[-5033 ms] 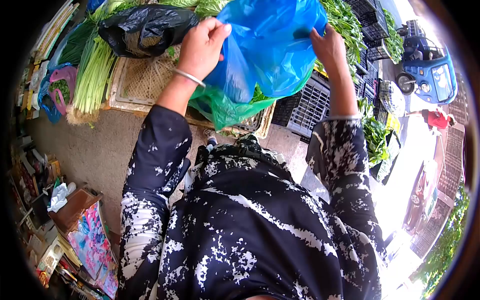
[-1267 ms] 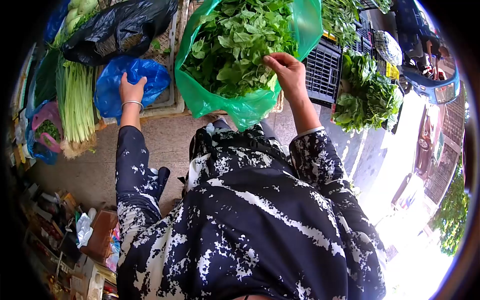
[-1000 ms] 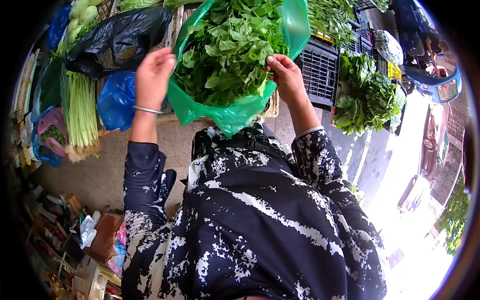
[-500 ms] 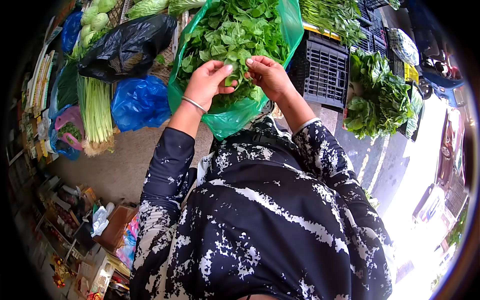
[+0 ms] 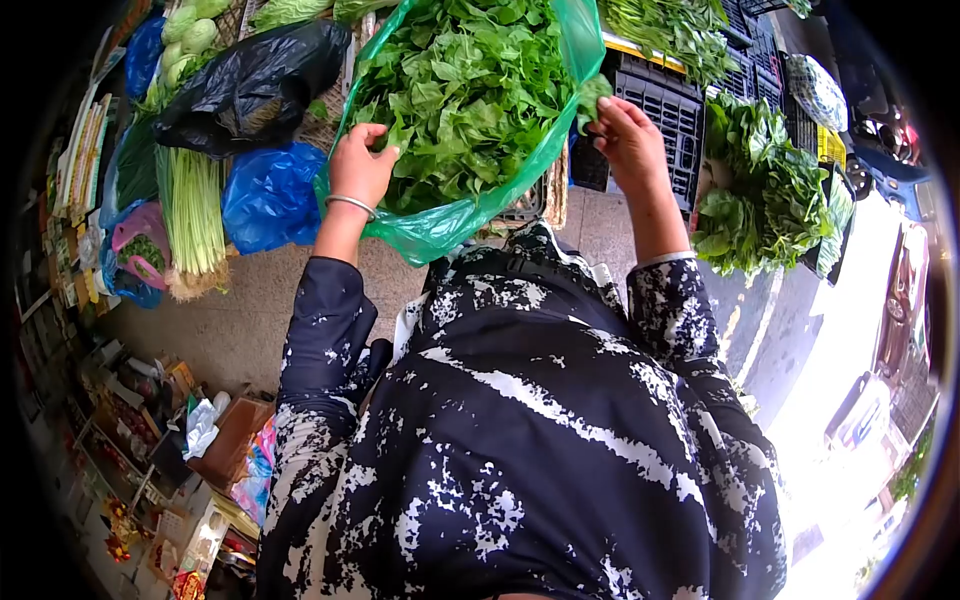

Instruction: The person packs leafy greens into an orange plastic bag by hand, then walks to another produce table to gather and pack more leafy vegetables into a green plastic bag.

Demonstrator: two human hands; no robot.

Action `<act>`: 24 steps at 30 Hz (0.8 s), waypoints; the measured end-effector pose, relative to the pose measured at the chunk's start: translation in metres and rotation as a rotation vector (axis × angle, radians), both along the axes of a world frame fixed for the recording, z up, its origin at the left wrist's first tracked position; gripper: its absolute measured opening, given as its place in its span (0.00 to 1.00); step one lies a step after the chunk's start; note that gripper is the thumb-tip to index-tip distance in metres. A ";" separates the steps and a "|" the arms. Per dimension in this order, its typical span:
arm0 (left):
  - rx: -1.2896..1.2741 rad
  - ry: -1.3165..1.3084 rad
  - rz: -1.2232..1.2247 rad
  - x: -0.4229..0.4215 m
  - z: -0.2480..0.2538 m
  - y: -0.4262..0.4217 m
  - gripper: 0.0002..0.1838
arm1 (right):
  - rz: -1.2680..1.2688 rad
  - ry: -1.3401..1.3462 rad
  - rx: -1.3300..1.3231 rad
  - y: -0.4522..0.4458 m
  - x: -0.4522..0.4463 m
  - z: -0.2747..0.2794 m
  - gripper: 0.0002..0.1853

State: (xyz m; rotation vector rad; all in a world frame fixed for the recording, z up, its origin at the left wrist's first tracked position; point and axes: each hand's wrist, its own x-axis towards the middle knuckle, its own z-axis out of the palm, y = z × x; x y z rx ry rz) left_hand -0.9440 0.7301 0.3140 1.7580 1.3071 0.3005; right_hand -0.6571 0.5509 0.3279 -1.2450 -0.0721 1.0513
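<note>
Loose leafy greens (image 5: pixel 470 100) fill a green plastic bag (image 5: pixel 415 238) in front of me. At the bag's left side is my left hand (image 5: pixel 362 168), a metal bangle (image 5: pixel 351 206) on its wrist. Its thumb and curled forefinger are apart beside the leaves, with nothing visible between them. My right hand (image 5: pixel 632 145) is beyond the bag's right edge, pinching a green leaf (image 5: pixel 593 98) between thumb and fingers. The leaf hangs beside the bag's rim, above the black crates.
Left of the bag lie a black plastic bag (image 5: pixel 255 85), a blue plastic bag (image 5: pixel 272 198) and long-stemmed greens (image 5: pixel 195 215) with roots. To the right stand a black crate (image 5: pixel 660 110) and more leafy bunches (image 5: pixel 765 190). Road and parked vehicles are farther right.
My hands were together over the greens, fingering leaves. They have parted: my left hand moved left to the bag's side, my right hand moved right, out past the rim with a leaf.
</note>
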 end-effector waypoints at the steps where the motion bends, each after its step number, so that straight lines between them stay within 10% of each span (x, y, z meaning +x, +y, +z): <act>1: 0.190 0.162 -0.082 0.004 0.013 -0.007 0.19 | -0.045 -0.005 -0.041 -0.010 0.005 -0.002 0.09; 6: 0.706 0.336 -0.266 0.027 0.048 -0.035 0.15 | -0.184 -0.105 -0.320 -0.069 0.032 -0.056 0.12; 11: 0.265 0.382 -0.534 0.041 0.034 -0.069 0.12 | 0.189 -0.500 -0.925 -0.101 0.029 -0.115 0.17; 19: -0.060 0.594 -0.814 0.045 0.025 -0.091 0.24 | 0.422 -1.691 -0.135 -0.013 -0.067 -0.008 0.13; 24: -0.100 0.581 -0.978 0.044 0.028 -0.102 0.20 | 0.762 -1.682 -0.455 -0.001 -0.068 -0.040 0.15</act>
